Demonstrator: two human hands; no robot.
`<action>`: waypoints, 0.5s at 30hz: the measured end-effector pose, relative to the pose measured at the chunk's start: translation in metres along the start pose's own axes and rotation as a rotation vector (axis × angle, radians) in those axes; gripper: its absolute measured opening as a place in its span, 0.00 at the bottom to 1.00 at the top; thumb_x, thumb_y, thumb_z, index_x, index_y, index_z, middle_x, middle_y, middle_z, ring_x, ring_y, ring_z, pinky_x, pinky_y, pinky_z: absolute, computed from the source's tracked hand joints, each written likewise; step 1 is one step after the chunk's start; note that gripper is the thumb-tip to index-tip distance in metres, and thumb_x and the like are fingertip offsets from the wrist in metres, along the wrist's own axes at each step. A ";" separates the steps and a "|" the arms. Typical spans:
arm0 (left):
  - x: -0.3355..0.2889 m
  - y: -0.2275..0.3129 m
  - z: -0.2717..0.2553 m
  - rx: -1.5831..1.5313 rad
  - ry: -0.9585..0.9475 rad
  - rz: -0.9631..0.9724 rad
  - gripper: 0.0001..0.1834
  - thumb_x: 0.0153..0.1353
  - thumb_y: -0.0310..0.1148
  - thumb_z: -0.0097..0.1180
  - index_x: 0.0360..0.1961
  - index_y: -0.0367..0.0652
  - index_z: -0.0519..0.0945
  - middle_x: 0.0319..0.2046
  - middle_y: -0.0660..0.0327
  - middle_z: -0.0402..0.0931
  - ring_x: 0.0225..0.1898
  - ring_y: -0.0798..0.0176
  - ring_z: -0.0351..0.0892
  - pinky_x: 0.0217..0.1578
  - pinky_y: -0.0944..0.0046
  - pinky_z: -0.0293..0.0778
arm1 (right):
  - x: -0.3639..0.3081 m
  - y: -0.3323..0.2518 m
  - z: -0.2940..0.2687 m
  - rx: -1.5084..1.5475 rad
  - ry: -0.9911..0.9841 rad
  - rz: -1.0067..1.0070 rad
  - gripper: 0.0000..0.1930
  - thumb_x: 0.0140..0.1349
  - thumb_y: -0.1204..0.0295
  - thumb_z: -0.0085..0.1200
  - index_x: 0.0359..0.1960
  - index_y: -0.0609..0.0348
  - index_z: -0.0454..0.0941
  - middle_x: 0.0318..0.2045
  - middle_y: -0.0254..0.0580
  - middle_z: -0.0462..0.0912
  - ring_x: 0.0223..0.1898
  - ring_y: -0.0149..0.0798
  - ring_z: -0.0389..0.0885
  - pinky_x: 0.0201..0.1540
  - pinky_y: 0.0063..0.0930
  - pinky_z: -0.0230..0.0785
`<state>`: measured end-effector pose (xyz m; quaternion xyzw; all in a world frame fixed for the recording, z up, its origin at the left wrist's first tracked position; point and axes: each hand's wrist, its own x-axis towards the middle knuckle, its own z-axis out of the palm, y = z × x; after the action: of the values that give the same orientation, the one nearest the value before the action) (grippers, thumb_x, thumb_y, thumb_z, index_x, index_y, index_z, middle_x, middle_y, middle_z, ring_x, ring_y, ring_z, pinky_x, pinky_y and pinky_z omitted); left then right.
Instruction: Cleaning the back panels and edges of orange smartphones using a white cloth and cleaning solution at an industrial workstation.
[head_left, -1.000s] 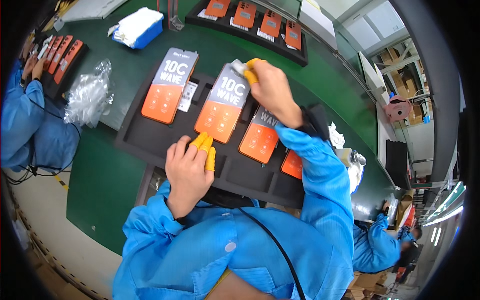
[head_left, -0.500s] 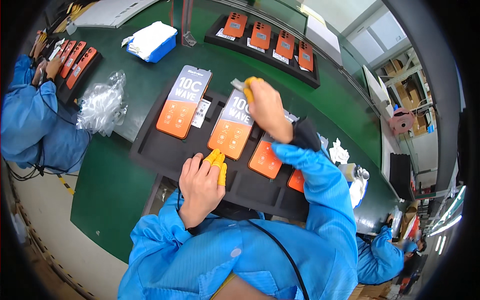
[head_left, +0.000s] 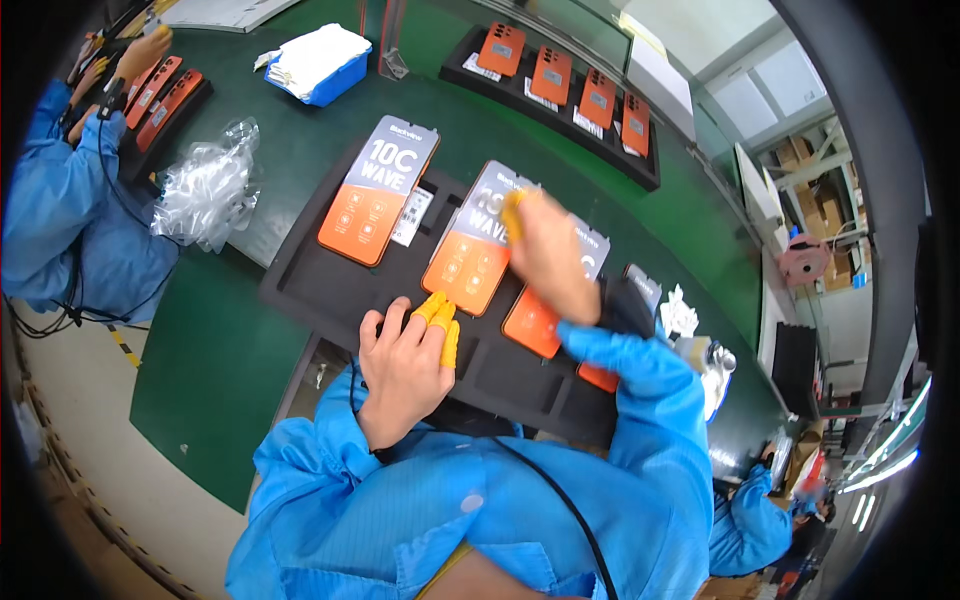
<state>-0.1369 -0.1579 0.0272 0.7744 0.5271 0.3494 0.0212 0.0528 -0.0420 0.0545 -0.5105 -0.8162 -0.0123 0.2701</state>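
A black foam tray (head_left: 312, 290) lies in front of me with several phones in a row, each with a grey and orange front. My left hand (head_left: 408, 375) is open, yellow finger cots on some fingers, its fingertips at the lower edge of the second phone (head_left: 462, 268). Over that phone's upper right part is my right hand (head_left: 552, 255), blurred, with fingers curled and a yellow cot showing. What it pinches is hidden now. To the left sits another phone (head_left: 372, 210), with a white label (head_left: 412, 217) beside it. The third phone (head_left: 532, 322) is partly covered by my right forearm.
Behind stands a second black tray (head_left: 640, 172) with orange phones face down. A blue bin (head_left: 345, 88) of white sheets and a heap of clear plastic (head_left: 205, 190) are at the left. Crumpled white tissue (head_left: 680, 310) lies right. A co-worker's blue sleeve (head_left: 50, 215) is far left.
My right hand has moved down and right from the second phone's top edge; the small pale piece in its fingers is no longer visible. My left hand stays at the lower edge.
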 end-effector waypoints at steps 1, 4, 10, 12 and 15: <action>0.003 0.002 0.004 -0.003 0.013 0.001 0.07 0.46 0.29 0.57 0.27 0.38 0.79 0.30 0.56 0.75 0.44 0.53 0.72 0.46 0.52 0.56 | -0.016 -0.014 -0.002 0.068 -0.063 -0.053 0.09 0.48 0.82 0.52 0.33 0.64 0.70 0.28 0.53 0.74 0.31 0.56 0.75 0.34 0.44 0.69; 0.005 0.001 0.001 -0.006 -0.001 0.038 0.07 0.47 0.30 0.57 0.27 0.38 0.79 0.29 0.56 0.75 0.43 0.53 0.72 0.45 0.53 0.56 | -0.049 -0.057 -0.008 0.166 -0.230 -0.175 0.10 0.46 0.82 0.51 0.32 0.62 0.69 0.25 0.51 0.72 0.29 0.53 0.75 0.33 0.44 0.69; 0.002 0.001 -0.003 0.029 -0.005 0.000 0.07 0.48 0.30 0.57 0.28 0.39 0.80 0.29 0.57 0.76 0.42 0.54 0.72 0.45 0.54 0.55 | 0.051 0.003 0.014 -0.005 0.082 -0.104 0.08 0.52 0.81 0.48 0.35 0.62 0.68 0.28 0.49 0.72 0.33 0.52 0.73 0.35 0.43 0.68; 0.004 0.002 -0.001 0.021 -0.005 0.005 0.08 0.48 0.31 0.57 0.29 0.39 0.80 0.29 0.57 0.76 0.42 0.54 0.72 0.45 0.54 0.55 | 0.065 0.012 0.016 -0.009 0.078 -0.088 0.08 0.52 0.81 0.50 0.35 0.62 0.69 0.28 0.49 0.73 0.33 0.52 0.73 0.35 0.44 0.68; 0.004 0.002 0.002 0.020 0.000 -0.004 0.09 0.49 0.32 0.57 0.31 0.39 0.81 0.29 0.58 0.76 0.43 0.54 0.72 0.45 0.55 0.55 | 0.058 0.002 0.019 -0.062 0.123 -0.135 0.08 0.52 0.80 0.50 0.35 0.62 0.69 0.29 0.49 0.73 0.33 0.52 0.74 0.34 0.43 0.68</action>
<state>-0.1336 -0.1553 0.0287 0.7736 0.5319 0.3440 0.0142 0.0271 0.0127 0.0636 -0.4607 -0.8299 -0.0872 0.3023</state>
